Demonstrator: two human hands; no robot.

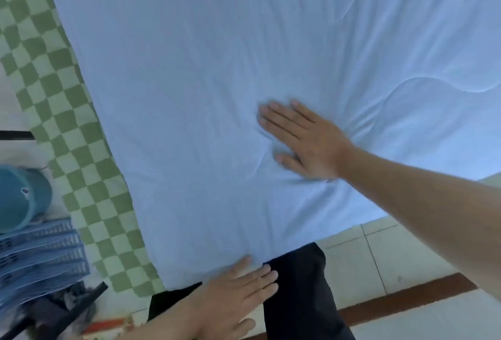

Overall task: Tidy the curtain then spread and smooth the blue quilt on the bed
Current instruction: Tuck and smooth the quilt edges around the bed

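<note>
On soft, wrinkled blue quilt [217, 68], right hand [303, 139] and left hand [233, 291], both grips released, flat.

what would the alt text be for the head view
Two bare hands smooth a blue quilt on a bed: the right hand presses flat mid-quilt, the left hand rests at its near edge. A green checked sheet shows along the left.

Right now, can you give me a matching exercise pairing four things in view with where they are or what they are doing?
Things:
1. right hand
2. left hand
3. green checkered sheet
4. blue slatted plastic basket

Places:
A. at the quilt's near edge
B. far left, beside the bed
C. pressed flat mid-quilt
D. exposed left of the pale blue quilt

Pairs: 1-C, 2-A, 3-D, 4-B
</note>
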